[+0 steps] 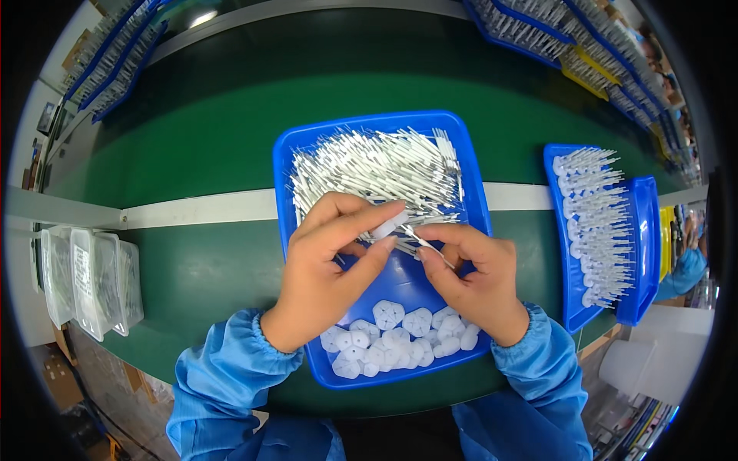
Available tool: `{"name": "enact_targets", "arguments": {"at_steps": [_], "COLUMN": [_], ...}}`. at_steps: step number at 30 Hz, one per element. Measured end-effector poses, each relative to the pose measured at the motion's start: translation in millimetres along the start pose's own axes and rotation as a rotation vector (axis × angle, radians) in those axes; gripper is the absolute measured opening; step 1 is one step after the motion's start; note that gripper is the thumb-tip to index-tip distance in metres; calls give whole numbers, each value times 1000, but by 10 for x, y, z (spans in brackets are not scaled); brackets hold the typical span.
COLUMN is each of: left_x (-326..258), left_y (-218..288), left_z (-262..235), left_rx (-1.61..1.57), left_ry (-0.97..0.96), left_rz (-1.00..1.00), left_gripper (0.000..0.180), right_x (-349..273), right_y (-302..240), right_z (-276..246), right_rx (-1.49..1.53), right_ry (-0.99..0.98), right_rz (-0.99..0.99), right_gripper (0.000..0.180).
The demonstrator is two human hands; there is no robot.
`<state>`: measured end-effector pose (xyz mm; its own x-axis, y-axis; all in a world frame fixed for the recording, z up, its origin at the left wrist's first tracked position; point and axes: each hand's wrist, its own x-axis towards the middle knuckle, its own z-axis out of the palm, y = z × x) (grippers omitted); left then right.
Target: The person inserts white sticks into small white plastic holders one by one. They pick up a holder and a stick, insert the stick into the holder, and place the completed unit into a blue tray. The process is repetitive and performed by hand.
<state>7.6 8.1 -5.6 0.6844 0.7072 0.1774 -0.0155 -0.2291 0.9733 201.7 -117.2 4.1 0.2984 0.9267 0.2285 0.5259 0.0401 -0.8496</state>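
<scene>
My left hand (327,250) pinches a small white plastic disc (390,225) between thumb and fingers. Close against the disc, my right hand (480,276) grips a thin white rod (423,243), its tip at the disc's edge; I cannot tell whether it is inserted. Both hands are over a blue tray (407,278). A heap of white rods with grey metal ends (377,165) fills the tray's far part. Loose, translucent white discs with slots (388,315) lie along its near side.
At the right, a blue tray (570,303) holds rows of white discs with rods standing in them, beside another blue tray (642,253). Clear plastic boxes (96,280) stand at the left. Loaded trays (523,34) sit at the far corners of the green table (207,284).
</scene>
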Motion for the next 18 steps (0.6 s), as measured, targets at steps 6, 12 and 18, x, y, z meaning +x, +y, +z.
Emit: {"name": "enact_targets", "arguments": {"at_steps": [6, 12, 18], "left_x": [10, -9, -44], "left_y": [28, 6, 9], "left_z": [7, 8, 67], "left_rx": [-2, 56, 167], "left_ry": [-14, -58, -14], "left_rz": [18, 41, 59], "left_gripper": [40, 41, 46], "right_x": [2, 4, 9], "right_y": [10, 73, -34], "right_z": [14, 44, 17], "right_rx": [-4, 146, 167], "right_ry": [1, -52, -97], "right_rz": [3, 72, 272], "right_gripper": [18, 7, 9]}}
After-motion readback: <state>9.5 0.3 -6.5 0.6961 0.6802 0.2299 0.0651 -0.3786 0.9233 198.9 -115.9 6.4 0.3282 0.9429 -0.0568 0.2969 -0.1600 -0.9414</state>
